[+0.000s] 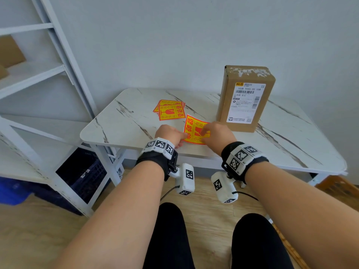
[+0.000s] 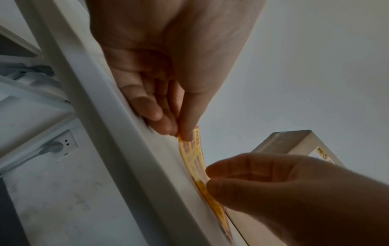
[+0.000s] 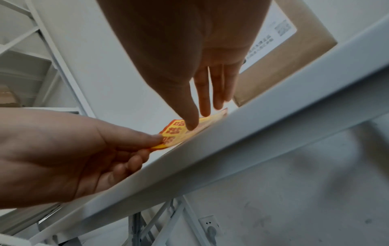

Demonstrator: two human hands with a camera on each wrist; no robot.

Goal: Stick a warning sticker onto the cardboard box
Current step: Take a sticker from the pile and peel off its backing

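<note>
Head view: both hands met over one warning sticker point(image 1: 195, 131) near the front edge of the marbled white surface point(image 1: 124, 121).
Warning sticker: yellow with red print, lying at the near middle of the surface, its left corner lifted off it (the wrist views showed the sheet bowed upward there).
Left hand point(image 1: 168, 133): it pinched the sticker's near-left corner, thumb on top and fingers point(image 3: 134, 162) curled beneath, clamped on the sheet.
Right hand point(image 1: 218, 135): it rested on the sticker's right part, fingers point(image 3: 205, 99) nearly straight and close together, tips pressing down on the printed face; it gripped nothing.
Cardboard box point(image 1: 245, 98): it stood upright on the far right of the surface, just beyond the right hand, a white shipping label point(image 1: 244, 102) on the face turned toward the person and torn tape remnants along its top edge.
Spare stickers point(image 1: 169, 110): a small overlapping stack of the same yellow and red sheets lay farther back and left of the held one, apart from it.
Shelving point(image 1: 38, 78): a white metal rack stood to the left of the surface, with a dark crate point(image 1: 83, 171) low down beside it.
Wall socket point(image 2: 63, 144): a plug sat in it, below the surface (seen in both wrist views).
</note>
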